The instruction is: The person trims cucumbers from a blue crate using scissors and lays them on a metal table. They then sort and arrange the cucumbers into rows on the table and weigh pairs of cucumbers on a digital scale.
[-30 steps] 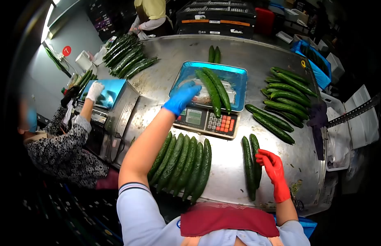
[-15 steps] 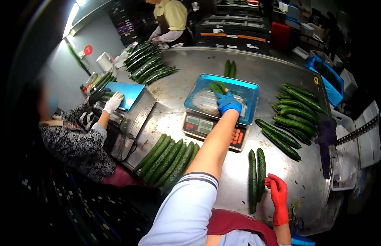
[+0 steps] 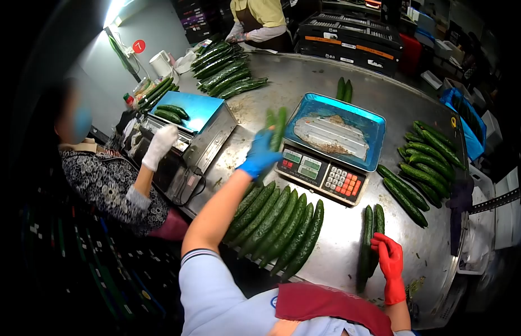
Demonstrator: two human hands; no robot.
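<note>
My left hand (image 3: 260, 155), in a blue glove, is closed around a pair of cucumbers (image 3: 278, 133), blurred by motion, between the scale and the near row. Below it lies that row of several cucumbers (image 3: 283, 227) side by side. The digital scale (image 3: 321, 172) stands to its right, its blue tray (image 3: 379, 131) holding only wet residue. My right hand (image 3: 390, 262), in a red glove, has its fingers loosely bent and apart, their tips over the edge of two cucumbers (image 3: 365, 246) lying on the steel table (image 3: 328, 263).
At left a co-worker's white-gloved hand (image 3: 161, 147) is near a second scale (image 3: 201, 109) carrying short cucumbers. Wrapped cucumbers (image 3: 224, 70) are piled at the back left, and loose cucumbers (image 3: 426, 162) lie at right. Black crates (image 3: 350, 42) stand behind the table.
My left hand has lifted the cucumbers off the scale tray and carried them left. My right hand's fingers have come over the nearby pair. The co-worker's white-gloved hand has drawn back from its scale.
</note>
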